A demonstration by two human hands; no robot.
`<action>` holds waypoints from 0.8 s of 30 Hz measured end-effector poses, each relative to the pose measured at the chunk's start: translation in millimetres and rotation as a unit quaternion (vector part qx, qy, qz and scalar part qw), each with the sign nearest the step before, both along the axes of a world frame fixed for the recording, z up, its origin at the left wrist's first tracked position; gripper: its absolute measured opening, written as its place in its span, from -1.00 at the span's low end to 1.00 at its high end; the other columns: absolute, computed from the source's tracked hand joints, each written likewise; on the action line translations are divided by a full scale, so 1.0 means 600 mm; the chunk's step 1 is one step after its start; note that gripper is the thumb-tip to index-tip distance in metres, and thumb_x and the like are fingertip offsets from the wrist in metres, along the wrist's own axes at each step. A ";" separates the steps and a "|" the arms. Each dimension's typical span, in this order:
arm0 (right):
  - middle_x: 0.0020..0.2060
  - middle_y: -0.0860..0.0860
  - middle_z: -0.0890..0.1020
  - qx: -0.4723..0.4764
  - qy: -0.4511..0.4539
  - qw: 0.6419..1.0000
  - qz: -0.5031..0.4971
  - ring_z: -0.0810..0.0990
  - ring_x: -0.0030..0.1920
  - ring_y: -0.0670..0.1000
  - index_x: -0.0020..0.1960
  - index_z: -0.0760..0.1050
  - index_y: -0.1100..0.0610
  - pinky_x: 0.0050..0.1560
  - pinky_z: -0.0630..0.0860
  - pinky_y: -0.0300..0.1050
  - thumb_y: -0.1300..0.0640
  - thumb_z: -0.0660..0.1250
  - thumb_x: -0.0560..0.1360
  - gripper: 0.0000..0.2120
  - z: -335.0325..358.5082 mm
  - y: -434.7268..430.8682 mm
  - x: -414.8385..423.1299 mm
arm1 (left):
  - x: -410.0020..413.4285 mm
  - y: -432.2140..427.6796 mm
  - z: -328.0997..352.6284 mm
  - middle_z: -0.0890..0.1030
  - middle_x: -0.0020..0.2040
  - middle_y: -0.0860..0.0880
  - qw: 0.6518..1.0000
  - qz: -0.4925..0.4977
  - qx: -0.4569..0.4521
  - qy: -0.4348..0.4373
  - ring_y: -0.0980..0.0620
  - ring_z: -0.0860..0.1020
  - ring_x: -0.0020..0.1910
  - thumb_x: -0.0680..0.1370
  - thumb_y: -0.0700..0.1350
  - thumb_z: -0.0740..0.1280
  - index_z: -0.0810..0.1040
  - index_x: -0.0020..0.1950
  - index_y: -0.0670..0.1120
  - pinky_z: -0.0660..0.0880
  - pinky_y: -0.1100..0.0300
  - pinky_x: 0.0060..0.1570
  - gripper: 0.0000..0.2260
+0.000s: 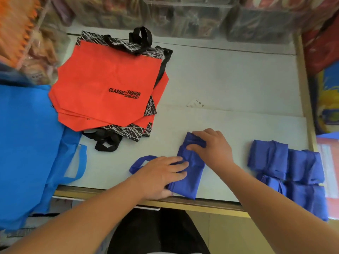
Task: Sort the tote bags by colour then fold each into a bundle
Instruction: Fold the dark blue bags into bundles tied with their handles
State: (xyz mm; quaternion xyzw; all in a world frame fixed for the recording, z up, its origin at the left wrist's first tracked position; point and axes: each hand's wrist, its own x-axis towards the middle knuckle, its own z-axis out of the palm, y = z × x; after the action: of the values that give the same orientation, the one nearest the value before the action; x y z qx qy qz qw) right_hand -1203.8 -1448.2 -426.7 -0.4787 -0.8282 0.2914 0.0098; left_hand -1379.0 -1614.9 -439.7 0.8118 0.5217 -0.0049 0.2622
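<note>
A dark blue tote bag [190, 176], folded into a narrow strip, lies at the table's front edge, its handle loop sticking out to the left. My left hand [161, 173] presses flat on the strip's near half. My right hand [211, 145] grips the strip's far end, fingers curled over the fold. Several folded dark blue bundles [286, 167] lie at the front right. A stack of orange tote bags [108, 85] with black patterned trim and black handles lies at the back left. Light blue tote bags [31, 143] lie at the far left, hanging over the table's edge.
The pale table top [229, 85] has a wooden rim along its front and right sides. Clear plastic bins [183, 13] line the back. Packaged goods are at the back left and colourful items stand beyond the right rim.
</note>
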 end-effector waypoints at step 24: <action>0.12 0.00 0.45 -0.184 -0.014 0.969 -0.163 0.57 0.05 0.06 0.29 0.53 -0.17 0.04 0.49 -0.14 -0.25 0.32 0.57 -0.66 0.021 -0.003 0.017 | 0.013 0.169 0.026 0.54 -0.15 0.01 0.889 0.409 -0.161 -0.132 -0.06 0.54 -0.12 0.64 0.19 0.26 0.43 0.02 0.01 0.50 0.05 -0.17 -0.75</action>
State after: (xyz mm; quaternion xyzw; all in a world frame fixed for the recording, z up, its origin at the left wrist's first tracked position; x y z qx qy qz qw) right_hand -1193.5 -1450.0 -414.3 -0.6044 -0.6713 0.4269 -0.0425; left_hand -1371.2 -1513.2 -424.3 0.4666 0.7600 0.1260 0.4345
